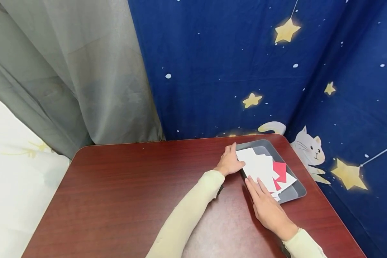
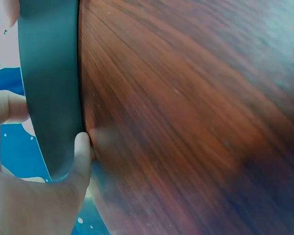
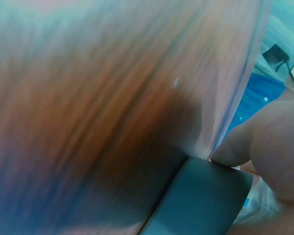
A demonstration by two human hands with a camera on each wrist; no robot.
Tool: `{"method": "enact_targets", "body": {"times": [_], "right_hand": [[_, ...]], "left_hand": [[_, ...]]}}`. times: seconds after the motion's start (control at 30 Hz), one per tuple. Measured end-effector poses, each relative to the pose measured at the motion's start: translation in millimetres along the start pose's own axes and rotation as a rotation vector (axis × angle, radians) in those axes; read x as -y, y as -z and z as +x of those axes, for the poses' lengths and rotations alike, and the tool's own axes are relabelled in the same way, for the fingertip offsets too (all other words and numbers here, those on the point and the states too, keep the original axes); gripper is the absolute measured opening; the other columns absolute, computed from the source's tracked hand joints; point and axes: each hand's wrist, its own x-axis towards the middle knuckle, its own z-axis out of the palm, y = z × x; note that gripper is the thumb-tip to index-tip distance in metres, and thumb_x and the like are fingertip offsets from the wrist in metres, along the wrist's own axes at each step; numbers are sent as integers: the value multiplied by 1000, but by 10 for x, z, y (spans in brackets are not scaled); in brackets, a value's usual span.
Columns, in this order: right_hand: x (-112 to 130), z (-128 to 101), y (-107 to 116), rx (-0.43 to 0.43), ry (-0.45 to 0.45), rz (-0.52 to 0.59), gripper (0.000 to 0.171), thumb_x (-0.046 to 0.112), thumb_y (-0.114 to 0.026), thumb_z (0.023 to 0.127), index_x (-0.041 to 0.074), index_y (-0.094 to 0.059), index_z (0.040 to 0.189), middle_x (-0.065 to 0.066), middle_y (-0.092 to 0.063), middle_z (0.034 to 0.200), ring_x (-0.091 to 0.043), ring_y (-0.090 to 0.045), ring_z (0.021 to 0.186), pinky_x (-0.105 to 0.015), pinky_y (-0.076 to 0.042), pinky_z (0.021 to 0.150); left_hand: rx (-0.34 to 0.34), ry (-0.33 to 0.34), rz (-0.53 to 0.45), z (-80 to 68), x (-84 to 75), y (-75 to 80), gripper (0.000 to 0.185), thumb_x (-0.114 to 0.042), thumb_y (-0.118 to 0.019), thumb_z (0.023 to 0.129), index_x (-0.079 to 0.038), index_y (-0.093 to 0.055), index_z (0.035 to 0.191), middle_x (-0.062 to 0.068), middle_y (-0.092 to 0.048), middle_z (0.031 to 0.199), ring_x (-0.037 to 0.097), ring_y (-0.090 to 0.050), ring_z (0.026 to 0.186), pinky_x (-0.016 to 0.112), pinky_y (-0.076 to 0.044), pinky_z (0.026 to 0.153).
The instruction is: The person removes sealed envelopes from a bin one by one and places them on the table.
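Head view: both hands on tray point(image 1: 295, 195) of paper point(image 1: 259, 166).
L hand point(image 1: 229, 162) grips rim, R hand point(image 1: 267, 206) flat; tilt could spill sheets.

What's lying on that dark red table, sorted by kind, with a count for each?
Grey plastic tray: 1
Loose pile of white paper sheets, too overlapped to count singly: 1
Red paper pieces showing in the pile: 2
Hands at the tray: 2, left hand and right hand
Total: 6
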Motion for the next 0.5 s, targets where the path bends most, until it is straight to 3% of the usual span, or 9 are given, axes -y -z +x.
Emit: {"method": "enact_targets", "body": {"times": [0.23, 0.5], "right_hand": [[141, -21, -12, 12, 12, 11, 86, -13, -82, 75, -10, -51, 155, -29, -53, 160, -57, -52, 142, -53, -54, 105], [343, 20, -32, 27, 28, 39, 82, -11, -79, 77, -8, -54, 154, -26, -53, 160, -53, -53, 144, -51, -55, 104]], "left_hand": [[12, 4, -9, -118, 70, 190, 96, -35, -79, 91, -10, -33, 172, 20, -49, 162, 40, -53, 145, 48, -39, 122], [39, -10, -11, -329, 107, 449, 85, -30, -78, 92, -6, -44, 166, 20, -52, 156, 39, -55, 137, 49, -43, 117]]}}
